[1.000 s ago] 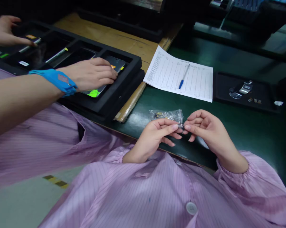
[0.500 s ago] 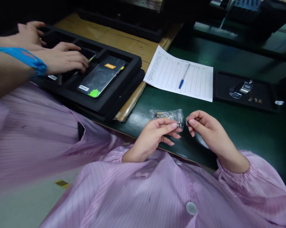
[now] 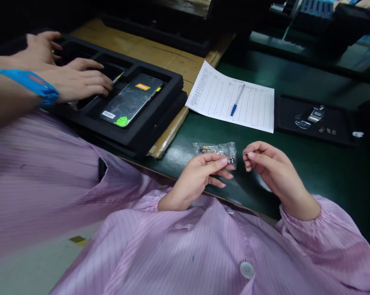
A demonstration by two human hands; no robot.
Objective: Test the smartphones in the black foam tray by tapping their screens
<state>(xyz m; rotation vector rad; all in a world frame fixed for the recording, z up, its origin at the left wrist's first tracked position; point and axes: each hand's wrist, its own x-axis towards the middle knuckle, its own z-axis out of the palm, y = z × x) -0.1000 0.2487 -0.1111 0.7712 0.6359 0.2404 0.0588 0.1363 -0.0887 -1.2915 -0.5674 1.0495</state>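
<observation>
My left hand (image 3: 200,174) pinches a small black card (image 3: 231,161) with pale markings between thumb and forefinger; its other fingers are loosely curled. A clear plastic bag (image 3: 215,149) with several small metallic and yellow pieces lies on the green table just behind that hand. To the right, my right hand (image 3: 268,166) is closed in a pinch on a small thin piece (image 3: 246,153), seen nearly edge-on, so its kind is hard to make out. A short gap separates the two hands.
A printed sheet (image 3: 215,100) with a blue pen (image 3: 238,99) lies ahead. Right of it, a black tray (image 3: 286,110) holds a metal item (image 3: 316,114) and several tiny pieces. At left, a co-worker's hands (image 3: 80,80) reach over a black foam tray (image 3: 172,88) holding phones (image 3: 132,100).
My right hand has drawn slightly away from the left, and its small piece has turned from showing a dark face to nearly edge-on. The left hand barely moves, its card tilting slightly.
</observation>
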